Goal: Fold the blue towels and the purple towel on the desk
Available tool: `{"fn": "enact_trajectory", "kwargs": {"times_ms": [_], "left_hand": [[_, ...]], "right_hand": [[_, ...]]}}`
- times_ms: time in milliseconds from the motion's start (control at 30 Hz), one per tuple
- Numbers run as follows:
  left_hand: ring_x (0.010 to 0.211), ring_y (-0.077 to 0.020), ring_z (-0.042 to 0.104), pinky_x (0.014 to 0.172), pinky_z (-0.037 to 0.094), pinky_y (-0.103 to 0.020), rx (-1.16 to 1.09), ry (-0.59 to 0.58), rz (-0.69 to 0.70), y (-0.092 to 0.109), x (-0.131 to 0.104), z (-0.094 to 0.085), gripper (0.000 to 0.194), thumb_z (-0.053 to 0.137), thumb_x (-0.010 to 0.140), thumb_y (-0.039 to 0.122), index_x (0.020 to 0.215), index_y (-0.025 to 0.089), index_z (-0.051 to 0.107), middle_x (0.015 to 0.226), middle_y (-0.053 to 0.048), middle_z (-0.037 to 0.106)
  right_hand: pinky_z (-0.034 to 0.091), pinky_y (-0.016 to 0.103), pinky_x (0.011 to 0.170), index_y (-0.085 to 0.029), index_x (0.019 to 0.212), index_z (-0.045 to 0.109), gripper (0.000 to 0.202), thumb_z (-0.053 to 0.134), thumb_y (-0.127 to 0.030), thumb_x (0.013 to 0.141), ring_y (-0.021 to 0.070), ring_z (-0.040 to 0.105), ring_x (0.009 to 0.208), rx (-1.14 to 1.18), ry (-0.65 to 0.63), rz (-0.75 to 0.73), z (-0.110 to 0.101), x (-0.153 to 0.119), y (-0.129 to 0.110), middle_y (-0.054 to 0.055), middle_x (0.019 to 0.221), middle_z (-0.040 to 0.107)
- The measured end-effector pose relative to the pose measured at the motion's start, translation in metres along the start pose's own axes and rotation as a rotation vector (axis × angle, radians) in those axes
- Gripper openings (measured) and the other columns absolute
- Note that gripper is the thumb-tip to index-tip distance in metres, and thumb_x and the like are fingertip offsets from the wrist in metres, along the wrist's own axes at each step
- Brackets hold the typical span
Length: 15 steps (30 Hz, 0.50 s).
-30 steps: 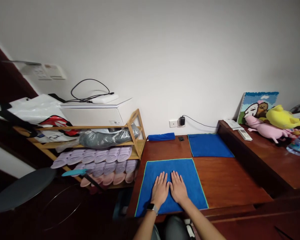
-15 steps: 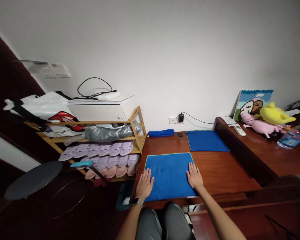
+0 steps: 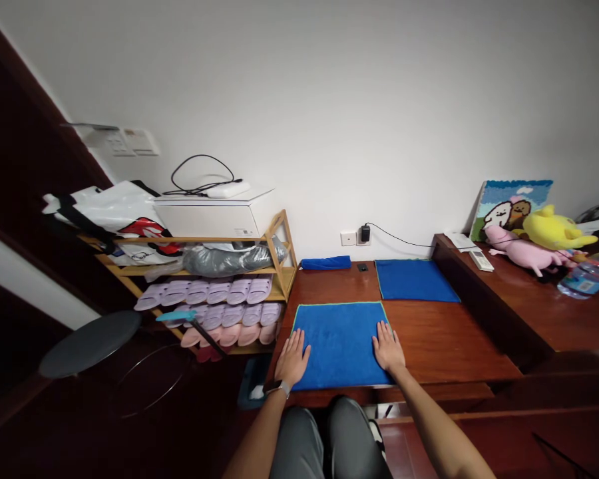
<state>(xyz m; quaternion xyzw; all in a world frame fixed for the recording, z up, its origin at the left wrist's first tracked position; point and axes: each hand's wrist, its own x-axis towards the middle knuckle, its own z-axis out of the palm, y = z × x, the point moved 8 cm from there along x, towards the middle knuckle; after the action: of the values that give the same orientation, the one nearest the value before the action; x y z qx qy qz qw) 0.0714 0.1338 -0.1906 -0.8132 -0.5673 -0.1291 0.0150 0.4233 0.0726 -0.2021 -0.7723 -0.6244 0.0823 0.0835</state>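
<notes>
A blue cloth with a green edge lies spread flat at the front of the brown wooden table. On its left edge rests my left hand, palm down with fingers stretched out. My right hand lies flat over the right edge of the same cloth, fingers extended. Neither hand grips anything. Farther back on the right is a second blue cloth, also flat. A rolled or folded blue cloth sits by the wall at the back left.
Left of the table stands a wooden rack with several slippers and a white box. A round stool is farther left. On the raised desk at right are plush toys, a bottle and a remote.
The camera view has shifted slightly, so the scene sits a little farther right. The front cloth's near edge looks slightly farther from me. Both hands stay flat on the cloth.
</notes>
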Motion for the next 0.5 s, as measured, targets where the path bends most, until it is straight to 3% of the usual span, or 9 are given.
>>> {"fn": "enact_trajectory", "kwargs": {"times_ms": [333, 500], "left_hand": [[0.160, -0.0288, 0.039, 0.131, 0.033, -0.052, -0.011, 0.008, -0.005, 0.001, 0.001, 0.001, 0.066, 0.031, 0.108, 0.044, 0.164, 0.012, 0.044, 0.170, -0.016, 0.043], [0.158, -0.0311, 0.041, 0.130, 0.035, -0.054, -0.022, 0.024, -0.005, 0.004, 0.001, -0.007, 0.066, 0.032, 0.107, 0.045, 0.164, 0.014, 0.046, 0.168, -0.017, 0.046]], "right_hand": [[0.013, 0.047, 0.135, -0.009, 0.171, 0.024, 0.069, 0.019, -0.042, 0.111, 0.0232, 0.016, 0.167, -0.002, -0.016, 0.005, -0.004, -0.002, -0.002, 0.012, 0.178, 0.019], [0.013, 0.047, 0.135, -0.009, 0.171, 0.024, 0.070, 0.019, -0.043, 0.111, 0.0228, 0.016, 0.167, 0.001, -0.020, 0.008, -0.010, -0.004, -0.002, 0.012, 0.178, 0.019]]}}
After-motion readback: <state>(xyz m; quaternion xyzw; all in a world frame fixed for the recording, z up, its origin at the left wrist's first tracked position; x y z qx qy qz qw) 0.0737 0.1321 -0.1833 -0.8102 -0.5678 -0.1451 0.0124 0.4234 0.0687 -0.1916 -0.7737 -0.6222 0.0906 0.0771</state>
